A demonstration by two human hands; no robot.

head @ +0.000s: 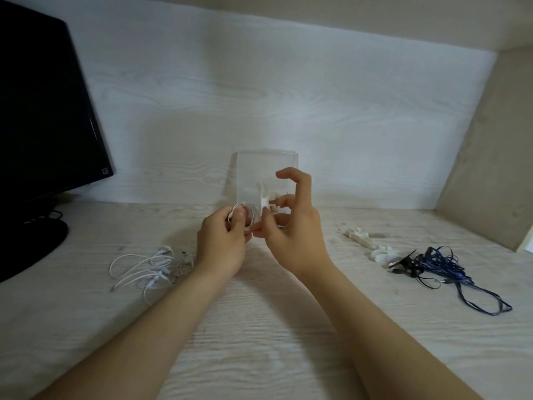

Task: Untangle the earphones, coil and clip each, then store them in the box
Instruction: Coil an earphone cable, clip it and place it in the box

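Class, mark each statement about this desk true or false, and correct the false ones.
1. The left hand holds a coil of white cable. True.
2. The blue earphones lie left of the hands. False: they lie to the right; the white earphones lie left.
3. A dark monitor stands at the left. True.
4. The blue earphones are coiled and clipped. False: they lie in a loose tangle.
5. The right hand pinches a white clip. True.

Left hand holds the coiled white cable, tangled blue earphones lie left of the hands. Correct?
No: head view shows the tangled dark blue earphones lying right of the hands. The left hand does hold the coiled white cable.
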